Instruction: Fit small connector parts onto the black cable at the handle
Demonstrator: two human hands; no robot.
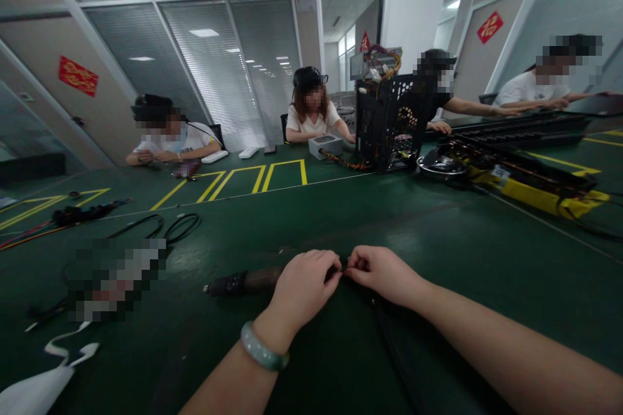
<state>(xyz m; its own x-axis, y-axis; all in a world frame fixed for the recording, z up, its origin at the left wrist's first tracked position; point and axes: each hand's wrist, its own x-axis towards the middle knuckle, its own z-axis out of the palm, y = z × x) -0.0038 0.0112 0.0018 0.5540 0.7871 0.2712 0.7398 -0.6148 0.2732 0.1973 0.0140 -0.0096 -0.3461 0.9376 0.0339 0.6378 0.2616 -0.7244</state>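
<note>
- A smooth, rounded bangle (265,347), pale green and mottled like jade, circles your left wrist (272,327), at about seven o'clock in your view.
- Your left hand (304,292) and right hand (384,272) are bare.
- Your left forearm (228,382) and right forearm (506,350) are bare too, at seven and four o'clock.

Left hand (304,292), wearing a pale green bangle (265,347), and right hand (382,272) pinch a small dark item (341,270) together above the green tabletop (462,253), left hand just beside a cordless drill (253,280), black mesh computer case (389,123) standing far ahead.
</note>
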